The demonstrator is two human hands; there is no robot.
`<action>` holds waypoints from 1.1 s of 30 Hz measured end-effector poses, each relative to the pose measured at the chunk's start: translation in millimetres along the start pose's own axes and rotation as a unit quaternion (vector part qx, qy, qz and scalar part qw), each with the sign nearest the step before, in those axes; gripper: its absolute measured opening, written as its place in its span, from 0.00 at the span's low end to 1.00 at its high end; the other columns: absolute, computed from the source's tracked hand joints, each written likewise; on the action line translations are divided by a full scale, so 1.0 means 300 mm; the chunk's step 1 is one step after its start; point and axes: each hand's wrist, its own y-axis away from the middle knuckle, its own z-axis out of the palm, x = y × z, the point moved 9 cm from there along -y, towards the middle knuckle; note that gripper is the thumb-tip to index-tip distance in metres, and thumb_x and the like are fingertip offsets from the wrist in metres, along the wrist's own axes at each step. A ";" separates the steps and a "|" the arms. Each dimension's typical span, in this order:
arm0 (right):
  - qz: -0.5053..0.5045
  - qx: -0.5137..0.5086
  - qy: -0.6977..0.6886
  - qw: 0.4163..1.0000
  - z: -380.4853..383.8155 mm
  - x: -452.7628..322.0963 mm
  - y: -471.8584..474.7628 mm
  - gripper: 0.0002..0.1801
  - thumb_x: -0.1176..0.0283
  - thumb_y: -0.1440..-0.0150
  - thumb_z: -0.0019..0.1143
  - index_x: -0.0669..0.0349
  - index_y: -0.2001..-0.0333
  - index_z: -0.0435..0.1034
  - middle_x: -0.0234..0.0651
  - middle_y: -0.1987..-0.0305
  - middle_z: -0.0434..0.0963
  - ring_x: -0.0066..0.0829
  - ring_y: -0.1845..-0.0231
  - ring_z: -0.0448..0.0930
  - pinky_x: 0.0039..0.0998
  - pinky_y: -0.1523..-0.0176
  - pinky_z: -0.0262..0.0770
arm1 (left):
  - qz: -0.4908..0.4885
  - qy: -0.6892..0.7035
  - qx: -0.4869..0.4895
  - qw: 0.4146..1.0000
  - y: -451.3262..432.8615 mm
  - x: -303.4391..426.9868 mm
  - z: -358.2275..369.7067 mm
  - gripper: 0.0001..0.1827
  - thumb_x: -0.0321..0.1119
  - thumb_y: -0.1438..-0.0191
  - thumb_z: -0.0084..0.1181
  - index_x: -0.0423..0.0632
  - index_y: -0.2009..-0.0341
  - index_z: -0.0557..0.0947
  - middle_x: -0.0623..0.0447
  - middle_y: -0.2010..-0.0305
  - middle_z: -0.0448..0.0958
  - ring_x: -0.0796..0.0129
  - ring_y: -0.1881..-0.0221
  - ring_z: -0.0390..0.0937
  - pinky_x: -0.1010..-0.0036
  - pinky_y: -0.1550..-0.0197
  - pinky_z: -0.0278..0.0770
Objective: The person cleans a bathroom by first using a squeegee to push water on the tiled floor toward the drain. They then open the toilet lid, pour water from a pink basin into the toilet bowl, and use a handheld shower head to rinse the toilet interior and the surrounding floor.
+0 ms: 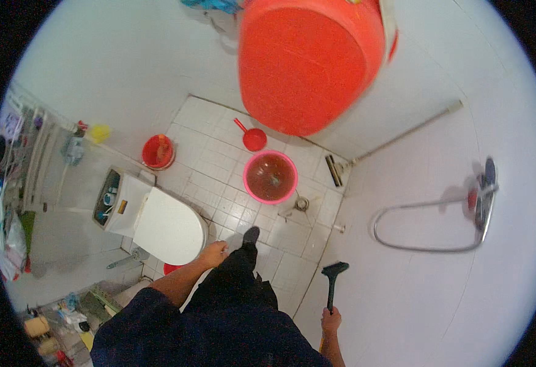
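My right hand grips the dark green handle of a T-headed cleaning tool, a brush or a squeegee. Its head points away from me beside the right wall, and a yellow-orange part of the shaft shows below my fist. My left hand hangs with curled fingers near the front of the closed white toilet lid. Whether anything small lies in those fingers is unclear. Ahead on the tiled floor stands a pink-rimmed basin of brownish liquid. A red dipper lies just beyond it.
A large red tub is up by the far wall. A floor squeegee leans in the right corner. The shower hose loops off the right wall. Left are a red bucket, the open toilet cistern and a toilet brush.
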 end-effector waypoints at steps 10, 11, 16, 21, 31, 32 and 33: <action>-0.082 -0.024 -0.112 0.990 -0.042 -0.421 -0.353 0.06 0.72 0.41 0.59 0.63 0.64 0.73 0.29 0.77 0.74 0.20 0.84 0.72 0.26 0.81 0.69 | -0.007 0.035 0.099 0.994 -0.187 0.089 -0.275 0.16 0.38 0.46 0.62 0.44 0.57 0.78 0.41 0.60 0.80 0.45 0.55 0.79 0.54 0.54 0.77; -0.076 -0.042 -0.110 0.990 -0.039 -0.439 -0.392 0.06 0.72 0.41 0.59 0.63 0.63 0.73 0.29 0.77 0.74 0.20 0.83 0.72 0.26 0.81 0.69 | -0.012 0.041 0.111 0.993 -0.184 0.085 -0.285 0.15 0.38 0.46 0.62 0.44 0.57 0.78 0.41 0.60 0.80 0.45 0.55 0.79 0.54 0.54 0.77; -0.018 -0.128 -0.132 0.983 -0.024 -0.615 -0.426 0.08 0.72 0.40 0.60 0.65 0.60 0.73 0.31 0.77 0.75 0.22 0.84 0.72 0.27 0.81 0.69 | -0.053 0.059 0.143 0.987 -0.030 0.007 -0.288 0.16 0.39 0.46 0.62 0.46 0.56 0.79 0.41 0.59 0.81 0.45 0.54 0.79 0.54 0.53 0.77; -0.082 -0.189 -0.105 0.973 0.002 -0.699 -0.571 0.11 0.72 0.40 0.59 0.67 0.56 0.73 0.33 0.76 0.75 0.24 0.83 0.73 0.28 0.81 0.70 | -0.160 0.072 0.172 0.969 0.157 -0.130 -0.205 0.17 0.41 0.46 0.62 0.46 0.55 0.79 0.40 0.56 0.82 0.43 0.52 0.80 0.54 0.51 0.77; -0.156 -0.265 -0.121 0.944 0.011 -0.850 -0.799 0.07 0.74 0.39 0.59 0.66 0.61 0.70 0.33 0.77 0.74 0.23 0.83 0.73 0.27 0.80 0.71 | -0.231 0.088 0.220 0.943 0.419 -0.094 0.029 0.18 0.42 0.46 0.62 0.46 0.55 0.80 0.39 0.57 0.82 0.42 0.52 0.79 0.52 0.51 0.77; -0.150 -0.280 -0.119 0.941 0.024 -0.853 -0.817 0.07 0.73 0.39 0.59 0.66 0.61 0.70 0.33 0.77 0.74 0.23 0.83 0.73 0.27 0.80 0.71 | -0.236 0.096 0.227 0.940 0.432 -0.092 0.047 0.18 0.42 0.46 0.61 0.46 0.55 0.79 0.38 0.57 0.82 0.42 0.52 0.79 0.52 0.51 0.77; -0.160 -0.279 -0.102 0.941 0.021 -0.852 -0.841 0.08 0.72 0.39 0.59 0.65 0.61 0.70 0.33 0.77 0.74 0.22 0.83 0.73 0.27 0.81 0.70 | -0.237 0.106 0.230 0.938 0.426 -0.056 0.044 0.18 0.42 0.46 0.61 0.46 0.55 0.79 0.38 0.57 0.82 0.41 0.53 0.79 0.52 0.52 0.77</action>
